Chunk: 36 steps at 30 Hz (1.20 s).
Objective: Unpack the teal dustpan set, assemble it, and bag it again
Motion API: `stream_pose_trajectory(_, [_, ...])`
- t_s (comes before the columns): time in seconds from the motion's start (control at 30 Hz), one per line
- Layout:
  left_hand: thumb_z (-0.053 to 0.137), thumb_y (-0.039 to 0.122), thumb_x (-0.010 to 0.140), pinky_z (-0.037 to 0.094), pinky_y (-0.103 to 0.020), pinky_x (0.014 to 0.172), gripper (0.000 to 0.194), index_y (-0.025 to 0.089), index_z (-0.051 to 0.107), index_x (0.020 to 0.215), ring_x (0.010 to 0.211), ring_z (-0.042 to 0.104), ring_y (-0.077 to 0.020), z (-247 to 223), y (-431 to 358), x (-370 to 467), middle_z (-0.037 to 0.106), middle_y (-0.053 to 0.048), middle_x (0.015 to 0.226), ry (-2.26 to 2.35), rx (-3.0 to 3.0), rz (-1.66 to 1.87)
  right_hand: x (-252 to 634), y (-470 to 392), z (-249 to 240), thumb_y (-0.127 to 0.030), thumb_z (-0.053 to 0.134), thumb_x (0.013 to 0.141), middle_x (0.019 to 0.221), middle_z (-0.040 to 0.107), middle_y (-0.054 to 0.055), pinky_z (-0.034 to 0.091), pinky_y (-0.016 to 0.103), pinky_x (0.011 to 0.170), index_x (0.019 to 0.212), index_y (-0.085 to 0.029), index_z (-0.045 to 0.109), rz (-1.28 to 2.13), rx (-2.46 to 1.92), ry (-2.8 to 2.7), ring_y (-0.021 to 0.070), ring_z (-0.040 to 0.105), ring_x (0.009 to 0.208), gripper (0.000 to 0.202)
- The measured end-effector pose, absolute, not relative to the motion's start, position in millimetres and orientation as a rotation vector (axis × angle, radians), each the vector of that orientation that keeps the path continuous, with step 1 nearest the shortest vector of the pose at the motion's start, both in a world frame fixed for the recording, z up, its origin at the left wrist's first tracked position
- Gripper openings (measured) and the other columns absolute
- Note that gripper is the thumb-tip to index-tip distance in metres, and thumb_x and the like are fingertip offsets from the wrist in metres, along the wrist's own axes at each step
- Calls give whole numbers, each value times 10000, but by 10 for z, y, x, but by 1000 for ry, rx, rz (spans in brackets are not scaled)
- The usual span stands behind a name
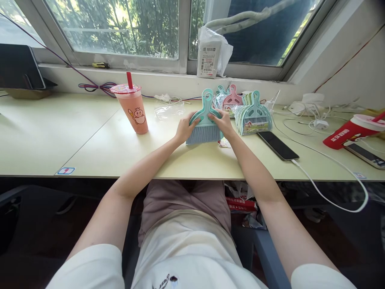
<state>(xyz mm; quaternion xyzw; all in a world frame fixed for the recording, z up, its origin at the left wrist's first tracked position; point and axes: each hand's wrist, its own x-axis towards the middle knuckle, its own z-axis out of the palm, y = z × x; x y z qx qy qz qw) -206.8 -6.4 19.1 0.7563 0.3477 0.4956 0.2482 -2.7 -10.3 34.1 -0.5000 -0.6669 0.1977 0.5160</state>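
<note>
Between my two hands stands a small teal hand brush with grey bristles [203, 134], held upright over the table and seemingly nested with a teal dustpan behind it. My left hand [187, 127] grips its left side, thumb on the front. On the opposite side my right hand [223, 123] grips it with the thumb on the front too. A small printed card [224, 143] lies under my right wrist, partly hidden. Just right of that hand are several wrapped teal brush-and-dustpan sets [255, 114], with a pink set [232, 96] behind.
A tall pink drink cup [132, 110] stands on the left, near clear plastic wrap [170, 110]. To the right lie a charging phone [278, 145], its white cable [333, 158], a tipped red cup [351, 130] and another phone [365, 154]. A white box [208, 60] sits on the sill.
</note>
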Motion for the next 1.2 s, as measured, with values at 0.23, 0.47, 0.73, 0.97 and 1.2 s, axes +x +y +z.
stream_pose_trajectory(0.23, [596,337,968,513,-389,1010,366,271,699,1313,1133,705,-299,259,-105,-2082,777,-55,1196,1073,2105,1363,-168,-172,360,-756,756,717,862,710,26,567,346,811,926,-223,746,506,-1187,-1431,209,667,878,573])
stream_pose_trajectory(0.47, [612,344,962,522,-385,996,321,324,732,1260,1144,695,-298,284,-117,-2106,780,-26,1178,1095,2053,1428,-263,-154,325,-695,795,703,868,724,23,575,365,842,936,-220,773,502,-1156,-1341,217,680,898,529])
stream_pose_trajectory(0.73, [549,278,983,516,-394,998,319,334,737,1234,1187,676,-303,321,-209,-2095,761,-21,1227,1145,2064,1484,-302,-152,319,-689,820,670,887,747,32,589,386,850,910,-222,790,538,-1083,-1296,220,694,893,526])
stream_pose_trajectory(0.97, [628,361,945,520,-371,933,369,279,661,1303,1044,695,-261,294,-42,-2091,767,-47,1070,1012,2057,1364,-188,-176,364,-724,777,722,885,743,28,591,369,853,928,-220,767,562,-1180,-1312,219,701,906,544])
stream_pose_trajectory(1.2, [724,463,843,546,-360,868,291,182,717,916,927,690,-244,167,327,-2316,742,-52,911,917,1885,1172,56,-119,370,-742,427,984,1125,776,93,565,406,968,1273,-251,722,577,-1428,-1631,261,707,1133,641])
